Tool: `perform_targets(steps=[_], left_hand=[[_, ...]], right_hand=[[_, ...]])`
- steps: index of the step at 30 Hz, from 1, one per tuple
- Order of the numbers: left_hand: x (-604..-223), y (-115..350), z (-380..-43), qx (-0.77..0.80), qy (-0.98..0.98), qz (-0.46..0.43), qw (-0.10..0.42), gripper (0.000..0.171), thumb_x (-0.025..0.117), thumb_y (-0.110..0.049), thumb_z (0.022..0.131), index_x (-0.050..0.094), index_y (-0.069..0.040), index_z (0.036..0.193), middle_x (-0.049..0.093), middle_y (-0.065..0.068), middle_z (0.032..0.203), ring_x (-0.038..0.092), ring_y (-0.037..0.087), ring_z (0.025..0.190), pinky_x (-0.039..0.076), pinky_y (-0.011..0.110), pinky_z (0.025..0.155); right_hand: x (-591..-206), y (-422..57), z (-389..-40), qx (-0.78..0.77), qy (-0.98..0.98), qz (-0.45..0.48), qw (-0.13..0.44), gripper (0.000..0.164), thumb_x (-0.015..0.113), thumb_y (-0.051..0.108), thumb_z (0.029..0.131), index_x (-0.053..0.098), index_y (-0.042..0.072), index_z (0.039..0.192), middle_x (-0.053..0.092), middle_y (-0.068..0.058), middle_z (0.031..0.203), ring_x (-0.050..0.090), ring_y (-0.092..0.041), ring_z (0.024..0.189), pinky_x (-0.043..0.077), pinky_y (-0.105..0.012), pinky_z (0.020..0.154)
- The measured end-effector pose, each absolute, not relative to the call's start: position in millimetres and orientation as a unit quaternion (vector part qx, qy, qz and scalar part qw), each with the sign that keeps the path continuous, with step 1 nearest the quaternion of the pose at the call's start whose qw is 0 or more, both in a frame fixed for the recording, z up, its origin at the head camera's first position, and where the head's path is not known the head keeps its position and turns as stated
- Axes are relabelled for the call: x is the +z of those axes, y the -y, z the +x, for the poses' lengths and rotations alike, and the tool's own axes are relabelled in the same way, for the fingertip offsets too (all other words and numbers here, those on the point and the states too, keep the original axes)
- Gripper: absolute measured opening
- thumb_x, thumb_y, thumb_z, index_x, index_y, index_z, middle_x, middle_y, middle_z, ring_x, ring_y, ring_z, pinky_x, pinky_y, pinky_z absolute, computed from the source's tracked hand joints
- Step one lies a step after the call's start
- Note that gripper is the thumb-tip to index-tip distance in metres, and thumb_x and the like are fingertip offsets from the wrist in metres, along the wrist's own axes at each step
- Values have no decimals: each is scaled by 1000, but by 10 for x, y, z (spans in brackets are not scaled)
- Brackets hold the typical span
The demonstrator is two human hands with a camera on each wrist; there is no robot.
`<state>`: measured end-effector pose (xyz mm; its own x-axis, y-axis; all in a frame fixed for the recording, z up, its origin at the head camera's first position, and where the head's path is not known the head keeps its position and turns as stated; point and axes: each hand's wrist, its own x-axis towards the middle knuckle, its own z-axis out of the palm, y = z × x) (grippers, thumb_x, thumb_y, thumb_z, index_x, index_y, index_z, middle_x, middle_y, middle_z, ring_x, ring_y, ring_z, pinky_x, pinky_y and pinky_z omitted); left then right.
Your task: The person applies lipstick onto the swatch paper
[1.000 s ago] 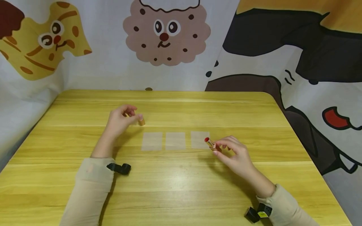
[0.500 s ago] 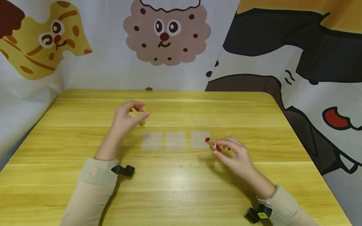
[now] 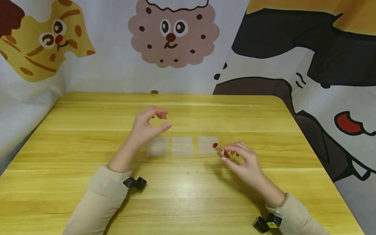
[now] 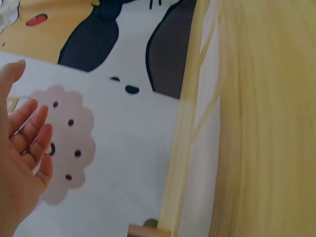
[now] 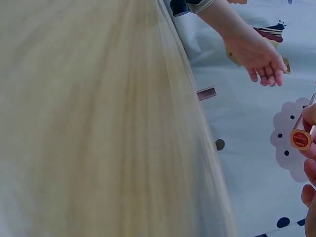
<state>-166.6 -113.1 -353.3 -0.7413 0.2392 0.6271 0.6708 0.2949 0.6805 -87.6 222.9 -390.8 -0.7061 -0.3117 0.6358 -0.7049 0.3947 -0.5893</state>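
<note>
My right hand pinches a lipstick between thumb and fingers, its red tip raised and slanting up to the left. The printed base of that lipstick faces the right wrist view. My left hand hovers above the table with thumb and fingers apart, nothing between them. In the head view it hides the lipstick cap. That cap stands on the table in the right wrist view, apart from the left hand, and its edge shows low in the left wrist view. Three pale square sheets lie in a row; the right sheet is beside the lipstick.
The middle sheet and the left sheet lie between the hands, the left one partly behind the left hand. A cartoon-printed curtain hangs behind the wooden table. Each wrist wears a small black camera.
My left hand let go of the lipstick cap, leaving it standing on the table, and moved right over it with fingers spreading. The right hand and lipstick stayed in place.
</note>
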Motion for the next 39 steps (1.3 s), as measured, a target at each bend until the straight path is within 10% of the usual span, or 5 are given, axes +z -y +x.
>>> perform_targets(steps=[39], left_hand=[[-3640,401,-1174,-633,706,-316,32,34,79,-6,78,66,-6,110,65,2,94,56,19,90,41,36,84]], right_hand=[[-3930,-2168,-857,460,783,337,248,29,75,27,84,70,2,96,68,-6,88,55,-19,77,42,-27,64]])
